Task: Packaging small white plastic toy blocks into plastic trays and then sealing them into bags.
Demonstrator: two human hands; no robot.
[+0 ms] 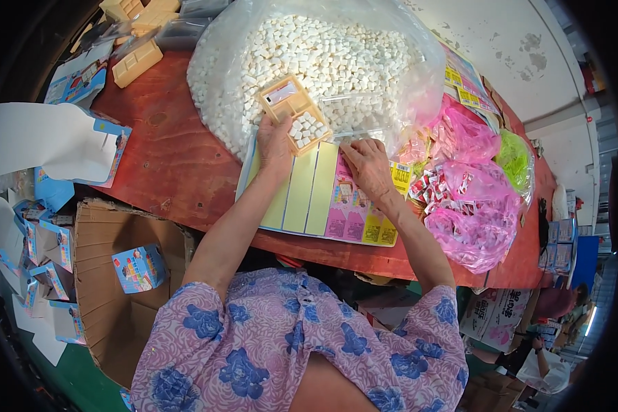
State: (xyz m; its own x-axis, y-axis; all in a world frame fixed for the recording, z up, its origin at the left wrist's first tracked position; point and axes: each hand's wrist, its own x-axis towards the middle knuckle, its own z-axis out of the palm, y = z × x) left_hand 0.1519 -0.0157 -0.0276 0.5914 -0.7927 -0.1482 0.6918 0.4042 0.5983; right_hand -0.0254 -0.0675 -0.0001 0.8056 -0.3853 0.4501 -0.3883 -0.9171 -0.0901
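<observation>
My left hand (275,145) grips a tan plastic tray (294,113) with small compartments, tilted against a big clear bag of small white cubes (309,65). Several compartments near my fingers hold white cubes; the far ones look empty. My right hand (368,167) rests palm down at the bag's front edge, fingers curled on the printed cards (350,213), and whether it pinches any cubes is hidden. Under both hands lies a flat stack of yellow-green and pink printed cards on the red-brown table (175,161).
Pink bags of small wrapped sweets (475,206) and a green bag (515,159) lie right. More tan trays (137,63) sit at the far left. An open cardboard box (110,288) holds a blue carton (139,268); blue and white cartons (44,254) pile further left.
</observation>
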